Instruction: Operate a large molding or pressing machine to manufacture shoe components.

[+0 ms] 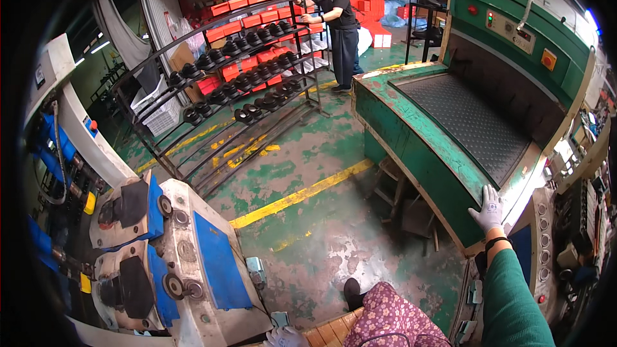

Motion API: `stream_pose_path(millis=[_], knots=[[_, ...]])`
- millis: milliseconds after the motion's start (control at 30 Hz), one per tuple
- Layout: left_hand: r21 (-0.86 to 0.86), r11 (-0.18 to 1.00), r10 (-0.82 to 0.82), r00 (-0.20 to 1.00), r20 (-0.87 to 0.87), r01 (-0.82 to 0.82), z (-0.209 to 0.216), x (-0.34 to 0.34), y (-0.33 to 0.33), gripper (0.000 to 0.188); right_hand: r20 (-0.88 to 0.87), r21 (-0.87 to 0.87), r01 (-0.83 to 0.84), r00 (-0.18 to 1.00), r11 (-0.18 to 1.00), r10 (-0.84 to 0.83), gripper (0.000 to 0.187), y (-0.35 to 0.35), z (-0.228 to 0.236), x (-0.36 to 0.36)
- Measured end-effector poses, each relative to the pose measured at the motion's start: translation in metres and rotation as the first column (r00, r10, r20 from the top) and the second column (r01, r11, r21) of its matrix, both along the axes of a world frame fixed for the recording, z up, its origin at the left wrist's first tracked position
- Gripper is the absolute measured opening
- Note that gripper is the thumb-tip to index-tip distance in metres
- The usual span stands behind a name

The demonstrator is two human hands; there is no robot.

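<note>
Presently resting gloved R hand (pixel 490 211) on near rim of green machine (pixel 411 148), front-R, w/ fingers spread, gripping nothing; showing L hand (pixel 286 338) by wooden slats (pixel 331 331), can't tell finger spread/hold.

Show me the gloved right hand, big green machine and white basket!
Right hand (pixel 490 212): head view, gloved back.
Green machine (pixel 414 148): head view, front panel.
White basket (pixel 167 121): head view, side wall.
</note>
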State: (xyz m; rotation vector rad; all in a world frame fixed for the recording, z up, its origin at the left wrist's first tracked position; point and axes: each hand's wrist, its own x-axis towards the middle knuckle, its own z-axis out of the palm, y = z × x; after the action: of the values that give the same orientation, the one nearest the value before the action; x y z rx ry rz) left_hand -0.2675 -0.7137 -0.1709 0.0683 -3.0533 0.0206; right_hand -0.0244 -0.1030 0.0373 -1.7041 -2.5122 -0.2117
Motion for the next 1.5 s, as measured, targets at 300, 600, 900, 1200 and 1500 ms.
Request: stream_pose_path(millis=[300,600,900,1200,1500], knots=[[0.01,1.0,-0.011,1.0,-0.012,0.011,-0.006,0.001,-0.004,0.034,-0.004,-0.021,0.005,1.0,1.0,-0.005,0.1,-0.004,0.006,-0.006],[-0.019,1.0,0.004,0.982,0.191,0.0,0.01,-0.004,0.001,0.043,-0.05,-0.003,-0.006,0.999,1.0,0.006,0.1,-0.003,0.001,0.0],[-0.006,1.0,0.005,1.0,0.007,-0.005,-0.015,-0.001,-0.007,0.039,-0.043,0.005,-0.016,0.999,1.0,0.017,0.101,0.001,-0.003,-0.001],[-0.051,0.998,-0.052,0.979,-0.198,0.043,-0.021,0.001,-0.009,0.031,-0.03,-0.009,-0.003,1.0,1.0,0.003,0.1,-0.003,0.001,-0.004],[-0.031,0.999,0.021,0.99,0.138,-0.017,0.02,-0.001,0.004,0.046,-0.034,0.01,-0.025,0.999,1.0,0.025,0.099,-0.002,-0.002,-0.002]])
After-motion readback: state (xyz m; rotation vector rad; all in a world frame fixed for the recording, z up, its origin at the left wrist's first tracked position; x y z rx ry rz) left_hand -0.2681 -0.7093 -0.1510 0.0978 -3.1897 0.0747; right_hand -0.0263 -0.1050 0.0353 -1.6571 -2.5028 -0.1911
